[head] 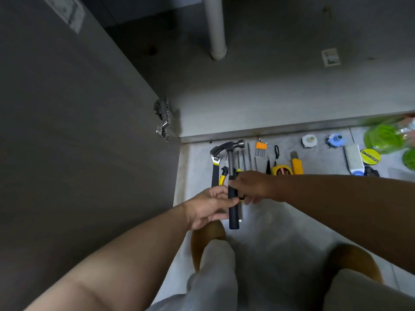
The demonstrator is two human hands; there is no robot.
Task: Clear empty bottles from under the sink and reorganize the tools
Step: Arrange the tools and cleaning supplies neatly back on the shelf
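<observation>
Little writing can be read. The yellow tape measure (281, 170) just past the right hand (251, 187) has a red-and-black label whose digits are too blurred to make out. A round yellow disc (370, 156) far to that hand's right carries a dark band of lettering, also illegible. A pale sticker (65, 12) on the open door (67, 108), well beyond the left hand (208, 206), and a small white label (330, 57) deep in the cabinet (280, 86) are both smeared. Both hands are on the hammer (233, 216): the right hand's fingers curl round its black handle, and the left hand pinches the handle just below, thumb across it. Its steel head points away from the hands, near the metal sill (269, 130); I cannot tell whether it rests on the floor (269, 232). A wrench (215, 158) and yellow-handled pliers (222, 176) lie just beyond the left hand. Past the right hand, in a row, are thin screwdrivers (243, 157), hex keys (261, 146) in an orange holder and a yellow knife (296, 164). Green bottles (384, 138) lie far to the right hand's right. The floor is pale grey tile. The cabinet is grey inside, with a white pipe (215, 28) coming down at the back, and a metal hinge (162, 120) sits on the door.
</observation>
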